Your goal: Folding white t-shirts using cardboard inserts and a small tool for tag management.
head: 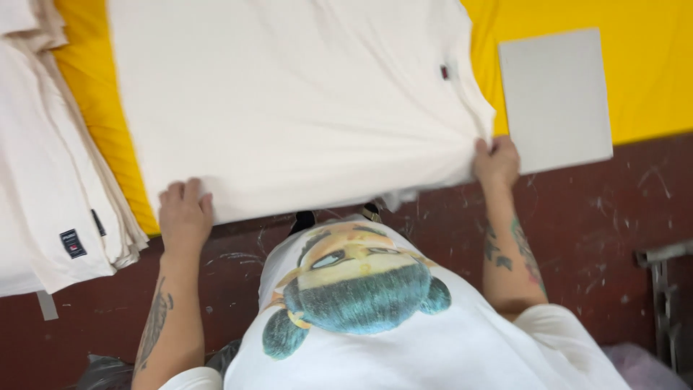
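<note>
A cream T-shirt [289, 94] lies flat on a yellow padded surface [635, 65], filling the middle of the view. My left hand [184, 215] grips its near edge at the lower left corner, fingers curled over the cloth. My right hand [497, 160] pinches the near edge at the lower right, where the fabric bunches into folds. A small dark label [445, 71] shows on the shirt near its right side. Both forearms carry tattoos, and my own white printed shirt fills the bottom of the frame.
A stack of folded cream shirts [43, 166] with small dark labels hangs over the left edge of the yellow surface. A flat grey rectangular board [556, 97] lies at the right. A dark red scratched surface [599, 231] runs below, with a metal part [660, 289] at far right.
</note>
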